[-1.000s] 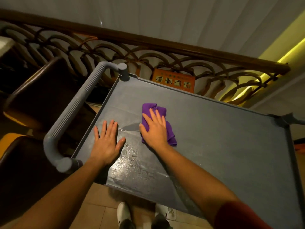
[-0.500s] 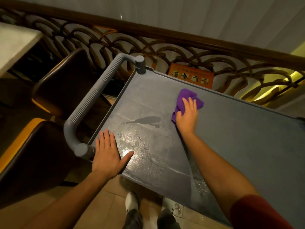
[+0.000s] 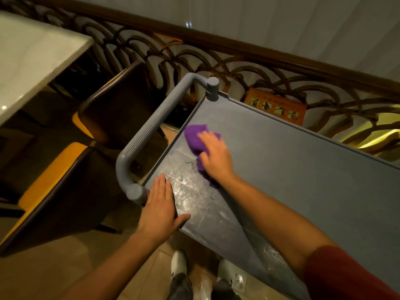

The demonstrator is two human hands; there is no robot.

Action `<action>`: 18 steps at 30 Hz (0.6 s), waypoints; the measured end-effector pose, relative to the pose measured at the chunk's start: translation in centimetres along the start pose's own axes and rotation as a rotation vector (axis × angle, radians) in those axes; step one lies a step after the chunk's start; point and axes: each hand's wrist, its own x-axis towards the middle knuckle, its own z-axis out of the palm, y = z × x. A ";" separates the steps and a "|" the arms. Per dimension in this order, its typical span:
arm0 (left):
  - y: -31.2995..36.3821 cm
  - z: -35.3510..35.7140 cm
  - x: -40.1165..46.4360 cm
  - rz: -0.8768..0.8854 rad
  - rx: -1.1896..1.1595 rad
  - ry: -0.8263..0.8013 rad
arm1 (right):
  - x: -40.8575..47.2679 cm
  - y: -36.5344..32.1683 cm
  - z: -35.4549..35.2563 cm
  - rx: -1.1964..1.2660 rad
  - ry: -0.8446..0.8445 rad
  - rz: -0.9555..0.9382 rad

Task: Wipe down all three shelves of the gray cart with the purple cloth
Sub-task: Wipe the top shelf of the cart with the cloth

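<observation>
The gray cart's top shelf [image 3: 303,169] fills the right half of the view, with a wet, streaked patch near its left end. My right hand [image 3: 216,156] presses flat on the purple cloth [image 3: 194,136], which lies crumpled on the shelf close to the left rim. My left hand [image 3: 161,211] rests flat, fingers straight, on the shelf's near left corner beside the handle post. The lower shelves are hidden under the top one.
The cart's gray handle [image 3: 151,131] curves off its left end. Dark chairs [image 3: 112,109] with yellow seats and a pale table [image 3: 28,57] stand to the left. A wooden scrollwork railing [image 3: 238,59] and an orange sign [image 3: 275,107] lie behind the cart. My shoes [image 3: 179,265] are below.
My right hand has slid the purple cloth from the middle of the shelf toward the left rim. My left hand has stayed flat at the near left corner, and the view has shifted left.
</observation>
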 end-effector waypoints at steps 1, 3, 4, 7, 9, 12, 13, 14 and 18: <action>-0.1 0.2 -0.9 0.007 0.005 0.045 | 1.0 1.1 -1.2 -0.048 0.040 0.056; -0.5 0.5 -2.0 0.038 0.038 0.188 | 2.8 3.1 -3.5 -0.221 0.045 0.141; -0.6 0.8 -2.5 0.017 0.048 0.262 | 3.4 3.5 -3.8 -0.280 0.003 0.186; -0.1 1.6 -3.5 -0.123 0.056 0.229 | 3.7 1.6 -2.2 -0.169 -0.089 0.277; 0.5 2.9 -3.4 -0.179 -0.006 0.163 | 3.1 -0.6 -0.1 0.003 -0.058 0.243; 0.5 3.8 -2.9 -0.192 -0.101 0.098 | 1.1 -2.4 1.9 0.187 -0.090 0.092; 0.2 3.9 -2.8 -0.190 -0.096 0.080 | 0.3 -2.4 2.2 0.200 -0.141 0.017; 0.0 3.8 -2.8 -0.187 -0.082 0.062 | -0.3 -2.1 2.2 0.206 -0.192 -0.053; -0.1 3.8 -2.8 -0.159 -0.110 0.088 | -3.1 -0.8 0.0 0.168 -0.392 -0.211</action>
